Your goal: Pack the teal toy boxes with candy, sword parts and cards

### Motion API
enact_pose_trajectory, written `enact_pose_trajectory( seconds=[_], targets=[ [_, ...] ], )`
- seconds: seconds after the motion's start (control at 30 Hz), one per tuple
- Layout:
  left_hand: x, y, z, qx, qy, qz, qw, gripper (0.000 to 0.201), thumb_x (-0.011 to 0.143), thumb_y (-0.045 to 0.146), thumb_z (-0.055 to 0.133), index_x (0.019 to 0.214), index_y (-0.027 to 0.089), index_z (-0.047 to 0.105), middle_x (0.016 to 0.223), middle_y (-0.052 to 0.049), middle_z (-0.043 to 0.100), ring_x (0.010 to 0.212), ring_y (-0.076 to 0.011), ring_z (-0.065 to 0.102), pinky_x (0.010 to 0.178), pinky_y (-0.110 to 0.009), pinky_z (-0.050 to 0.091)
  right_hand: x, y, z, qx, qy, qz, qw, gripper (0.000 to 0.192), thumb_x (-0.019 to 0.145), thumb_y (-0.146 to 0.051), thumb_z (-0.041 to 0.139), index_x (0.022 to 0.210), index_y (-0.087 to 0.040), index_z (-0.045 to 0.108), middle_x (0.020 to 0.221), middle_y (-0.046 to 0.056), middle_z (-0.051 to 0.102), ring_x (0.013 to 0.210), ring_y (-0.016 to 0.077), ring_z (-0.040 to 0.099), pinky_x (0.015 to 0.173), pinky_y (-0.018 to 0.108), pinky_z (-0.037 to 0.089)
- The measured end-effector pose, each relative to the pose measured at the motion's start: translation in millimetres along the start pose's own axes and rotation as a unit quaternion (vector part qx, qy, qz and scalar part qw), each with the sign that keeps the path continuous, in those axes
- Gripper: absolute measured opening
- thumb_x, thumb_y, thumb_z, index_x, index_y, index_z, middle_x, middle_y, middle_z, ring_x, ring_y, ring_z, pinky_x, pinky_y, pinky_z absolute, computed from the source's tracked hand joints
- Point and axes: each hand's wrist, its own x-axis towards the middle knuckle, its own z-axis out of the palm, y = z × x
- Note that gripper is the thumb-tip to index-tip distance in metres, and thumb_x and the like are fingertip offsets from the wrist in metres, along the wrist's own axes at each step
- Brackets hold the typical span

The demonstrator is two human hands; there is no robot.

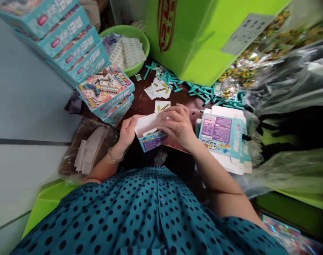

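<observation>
Both hands hold a small box (152, 136) over the near edge of the dark worktop (142, 102). The left hand (128, 131) has its fingers closed around the box's left end; the right hand (177, 124) has its fingers curled over the white open flap on top (fingertips pressing on it). Just beyond the box lie cards (159, 90); further beyond them sits a green basin (144, 42) of leaflets. Left of the box rises a stack of boxes (76, 49). Right of it lie flat cartons (224, 136), with teal sticks (201, 92) scattered beyond them.
</observation>
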Motion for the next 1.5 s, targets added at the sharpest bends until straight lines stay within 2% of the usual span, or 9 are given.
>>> enact_pose_trajectory(
  seconds=[0.17,0.33,0.47,0.67,0.8,1.0,1.1,1.27,1.5],
  targets=[
    [7,2,-10.0,0.006,0.028,0.010,1.000,0.052,0.095,0.066,0.059,0.098,0.019,0.079,0.089,-0.004,0.079,0.079,-0.0202,0.071,0.070,-0.031,0.054,-19,17,-32,-0.102,-0.046,0.066,0.991,0.051,0.095,-0.056,0.066,0.142,-0.037,0.064,0.158,0.004,0.052,0.149,0.0330,0.040,0.126,0.057,0.028],
    [9,25,-6.0,0.116,0.088,0.218,0.965,0.039,0.101,0.052,0.053,0.099,0.026,0.081,0.093,-0.002,0.078,0.084,-0.0235,0.070,0.076,-0.041,0.053,-114,129,-126,-0.198,0.155,0.336,0.908,0.035,0.100,-0.035,0.055,0.129,-0.027,0.073,0.134,0.011,0.069,0.128,0.0313,0.060,0.113,0.055,0.044],
    [8,24,4.3,0.187,-0.005,0.286,0.940,0.036,0.105,0.043,0.048,0.107,0.026,0.080,0.099,-0.004,0.079,0.091,-0.0236,0.072,0.082,-0.041,0.054,-199,180,-156,-0.153,0.060,0.491,0.856,0.031,0.086,-0.029,0.066,0.112,-0.020,0.079,0.119,0.013,0.075,0.113,0.0318,0.067,0.108,0.052,0.049],
    [9,8,13.4,0.167,-0.039,0.171,0.970,0.042,0.103,0.054,0.051,0.107,0.024,0.080,0.104,-0.006,0.079,0.098,-0.0220,0.073,0.086,-0.034,0.056,-249,185,-128,-0.149,0.134,0.515,0.833,0.031,0.081,-0.022,0.064,0.109,-0.016,0.077,0.111,0.016,0.073,0.094,0.0276,0.067,0.093,0.046,0.055],
    [13,10,9.7,0.148,-0.031,0.137,0.979,0.047,0.099,0.061,0.054,0.104,0.022,0.081,0.101,-0.007,0.079,0.096,-0.0224,0.073,0.086,-0.032,0.056,-265,213,-140,-0.201,0.265,0.388,0.860,0.020,0.082,-0.038,0.074,0.091,-0.021,0.074,0.083,0.008,0.065,0.074,0.0212,0.056,0.077,0.038,0.050],
    [19,7,7.9,0.140,-0.064,0.117,0.981,0.031,0.093,0.050,0.068,0.101,0.023,0.082,0.104,-0.007,0.079,0.099,-0.0233,0.072,0.092,-0.034,0.055,-163,268,-157,-0.178,0.249,0.303,0.903,0.028,0.086,-0.050,0.077,0.097,-0.025,0.075,0.094,0.007,0.068,0.084,0.0197,0.058,0.086,0.039,0.048],
    [13,8,9.6,0.134,-0.072,0.116,0.982,0.028,0.095,0.044,0.068,0.098,0.021,0.083,0.103,-0.009,0.079,0.097,-0.0231,0.072,0.092,-0.035,0.055,-60,275,-113,-0.099,0.066,0.289,0.950,0.023,0.089,-0.041,0.076,0.096,-0.019,0.078,0.093,0.007,0.072,0.074,0.0151,0.059,0.083,0.037,0.051],
    [-9,18,1.0,0.095,-0.105,0.112,0.984,0.025,0.098,0.037,0.064,0.100,0.021,0.083,0.098,-0.009,0.079,0.092,-0.0220,0.072,0.085,-0.033,0.055,103,215,54,-0.006,-0.198,0.115,0.974,0.023,0.096,-0.025,0.065,0.113,-0.019,0.079,0.115,0.009,0.078,0.101,0.0221,0.070,0.096,0.036,0.052],
    [-30,29,-24.8,0.097,-0.041,-0.004,0.994,0.040,0.105,0.044,0.051,0.104,0.016,0.080,0.098,-0.009,0.077,0.081,-0.0202,0.069,0.077,-0.032,0.053,215,154,196,-0.063,-0.242,0.094,0.964,0.059,0.100,-0.019,0.050,0.155,0.002,0.044,0.165,0.026,0.038,0.156,0.0402,0.029,0.126,0.065,0.019]
  ],
)
